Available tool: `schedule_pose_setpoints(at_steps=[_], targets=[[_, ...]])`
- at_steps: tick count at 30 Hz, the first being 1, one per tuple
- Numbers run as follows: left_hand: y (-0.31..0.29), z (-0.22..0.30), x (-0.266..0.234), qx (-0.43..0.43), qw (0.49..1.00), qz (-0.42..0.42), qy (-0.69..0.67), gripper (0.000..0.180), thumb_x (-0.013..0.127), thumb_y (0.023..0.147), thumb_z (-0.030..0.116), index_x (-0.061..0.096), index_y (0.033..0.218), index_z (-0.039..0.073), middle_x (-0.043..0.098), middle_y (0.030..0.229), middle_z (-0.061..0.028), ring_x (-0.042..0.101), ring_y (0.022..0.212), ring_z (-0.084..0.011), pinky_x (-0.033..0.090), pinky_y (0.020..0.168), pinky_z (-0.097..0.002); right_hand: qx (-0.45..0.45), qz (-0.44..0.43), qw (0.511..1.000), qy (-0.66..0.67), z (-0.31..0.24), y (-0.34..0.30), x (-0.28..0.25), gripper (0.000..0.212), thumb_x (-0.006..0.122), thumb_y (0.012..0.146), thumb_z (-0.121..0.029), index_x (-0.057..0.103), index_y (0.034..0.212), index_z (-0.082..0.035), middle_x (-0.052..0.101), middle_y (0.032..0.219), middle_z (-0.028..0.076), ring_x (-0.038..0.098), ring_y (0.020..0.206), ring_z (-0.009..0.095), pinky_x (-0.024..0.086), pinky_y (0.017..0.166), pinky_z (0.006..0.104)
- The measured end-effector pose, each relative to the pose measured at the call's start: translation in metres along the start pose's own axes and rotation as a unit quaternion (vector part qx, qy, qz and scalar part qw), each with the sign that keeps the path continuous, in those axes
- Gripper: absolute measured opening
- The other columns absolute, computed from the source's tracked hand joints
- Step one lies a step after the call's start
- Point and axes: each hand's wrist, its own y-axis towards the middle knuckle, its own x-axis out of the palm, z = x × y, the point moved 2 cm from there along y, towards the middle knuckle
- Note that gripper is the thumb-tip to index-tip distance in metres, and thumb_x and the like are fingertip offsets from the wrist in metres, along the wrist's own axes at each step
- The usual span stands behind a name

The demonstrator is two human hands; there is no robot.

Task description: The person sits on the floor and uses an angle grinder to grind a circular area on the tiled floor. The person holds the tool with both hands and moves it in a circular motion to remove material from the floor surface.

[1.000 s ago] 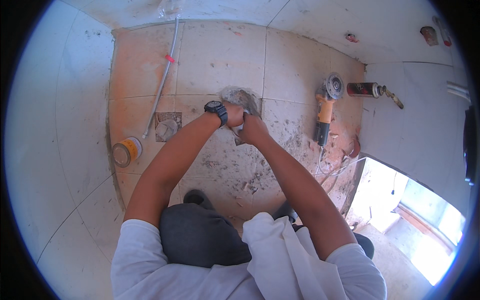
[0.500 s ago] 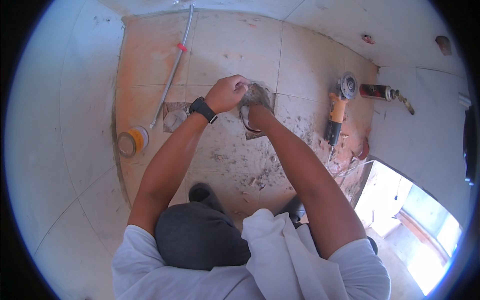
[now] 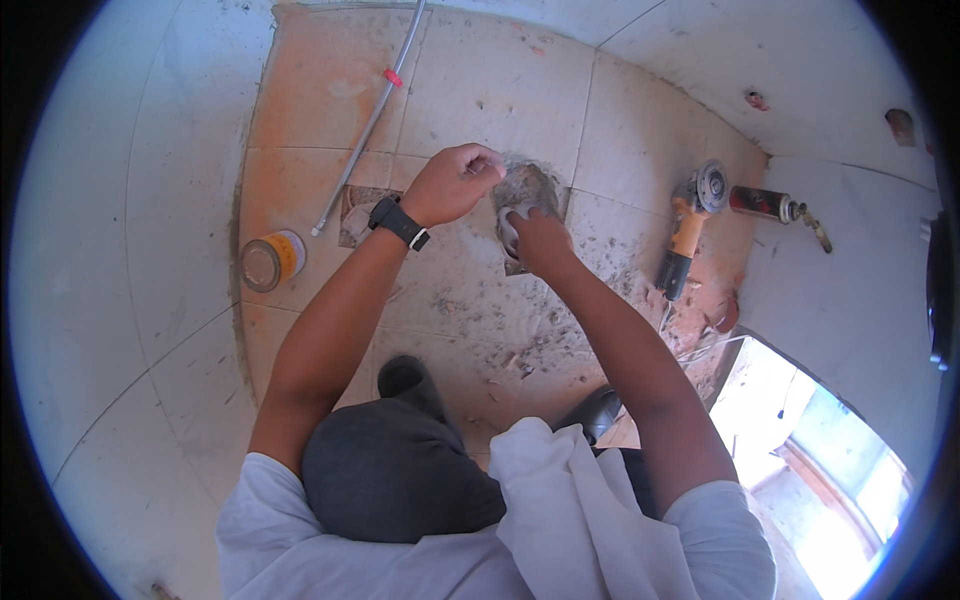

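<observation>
A rough hole (image 3: 530,184) is broken into the dusty tiled floor ahead of me. At its near side is a round, whitish pipe end (image 3: 508,232), partly covered by my fingers. My right hand (image 3: 543,242) is bent over this pipe end, its fingers closed at the rim; the fingertips are partly hidden. My left hand (image 3: 460,184), with a black watch (image 3: 398,222) on the wrist, hovers at the hole's left edge. Its fingers are curled in, and nothing shows in them.
An angle grinder (image 3: 690,230) lies to the right, beside a dark spray can with a nozzle (image 3: 765,203). On the left are a yellow-labelled tin (image 3: 272,260), a long grey tube (image 3: 370,125) and a second cut-out (image 3: 358,212) in the floor. Rubble (image 3: 520,362) litters the tiles near my feet.
My right hand has drawn back from deep in the hole to the pipe end, uncovering more of the hole. My left hand stays curled by the edge. The whole view has shifted slightly.
</observation>
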Motion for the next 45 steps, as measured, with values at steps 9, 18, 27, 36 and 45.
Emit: schedule_pose_setpoints(at_steps=[9,18,27,36,45], targets=[[-0.012,0.005,-0.014,-0.063,0.998,-0.022,-0.012,0.039,0.072,0.094,0.034,0.072,0.112,-0.001,0.068,0.086,-0.0055,0.063,0.076,-0.0139,0.052,0.072,-0.03,0.039,-0.092,0.994,0.049,0.012,0.028,0.022,0.037,0.065,0.09,-0.025,0.068,0.119,-0.003,0.074,0.105,0.026,0.073,0.099,0.04,0.058,0.089,0.0491],[-0.02,0.002,-0.016,-0.08,0.996,-0.031,-0.013,0.038,0.072,0.097,0.032,0.07,0.118,0.001,0.067,0.087,-0.003,0.064,0.077,-0.0108,0.052,0.072,-0.028,0.084,-0.043,0.983,0.159,0.008,0.027,0.019,0.045,0.063,0.091,-0.019,0.056,0.131,0.001,0.07,0.111,0.032,0.07,0.105,0.043,0.056,0.091,0.0511],[-0.016,0.003,-0.006,-0.118,0.991,-0.043,-0.046,0.037,0.073,0.096,0.033,0.071,0.116,0.002,0.067,0.088,-0.0011,0.064,0.078,-0.0104,0.052,0.07,-0.0275,0.024,-0.077,0.994,0.072,0.02,0.032,0.039,0.038,0.065,0.091,-0.018,0.066,0.128,-0.015,0.071,0.11,0.031,0.07,0.107,0.043,0.055,0.093,0.0514],[-0.027,-0.001,-0.006,-0.158,0.981,-0.04,-0.101,0.036,0.074,0.093,0.035,0.072,0.112,0.004,0.066,0.088,0.0002,0.064,0.076,-0.0102,0.051,0.068,-0.0267,0.106,-0.056,0.979,0.165,0.016,0.046,0.051,0.033,0.059,0.093,-0.015,0.07,0.124,-0.009,0.07,0.122,0.025,0.068,0.114,0.041,0.055,0.098,0.0498],[-0.026,0.005,-0.008,-0.176,0.98,-0.024,-0.092,0.037,0.073,0.094,0.035,0.072,0.116,0.005,0.069,0.094,-0.0009,0.064,0.078,-0.0108,0.051,0.069,-0.0265,0.148,-0.069,0.973,0.165,0.021,0.064,0.073,0.029,0.057,0.093,-0.006,0.071,0.118,0.0,0.07,0.121,0.026,0.068,0.115,0.041,0.054,0.098,0.0485]])
